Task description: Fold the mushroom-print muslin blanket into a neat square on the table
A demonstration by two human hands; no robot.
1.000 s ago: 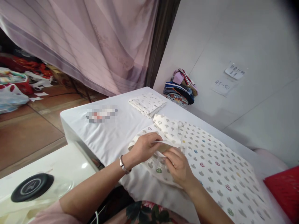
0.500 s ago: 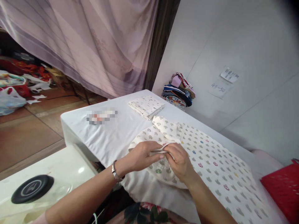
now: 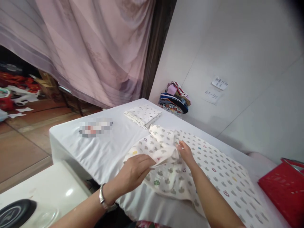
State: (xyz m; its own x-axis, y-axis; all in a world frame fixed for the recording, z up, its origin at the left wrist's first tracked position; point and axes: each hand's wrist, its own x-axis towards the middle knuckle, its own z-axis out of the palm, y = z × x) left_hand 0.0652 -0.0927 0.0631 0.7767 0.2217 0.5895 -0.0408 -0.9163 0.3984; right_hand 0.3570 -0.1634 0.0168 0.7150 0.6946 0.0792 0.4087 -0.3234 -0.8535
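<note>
A cream cloth printed with small grey and coloured shapes lies spread over the white-covered table. My left hand pinches a fold of this cloth near its left end, fingers closed on the fabric. My right hand grips the same fold a little farther back, pulling the strip taut between the two hands. A silver bracelet sits on my left wrist.
A folded printed cloth lies at the table's far side. A stack of mixed folded fabrics stands against the wall. A red box is at the right, a white machine with a black disc at the lower left, a pink curtain behind.
My hands, close together before, have drawn apart: the right moved farther back, the left toward me, stretching the fold between them. The camera has shifted right.
</note>
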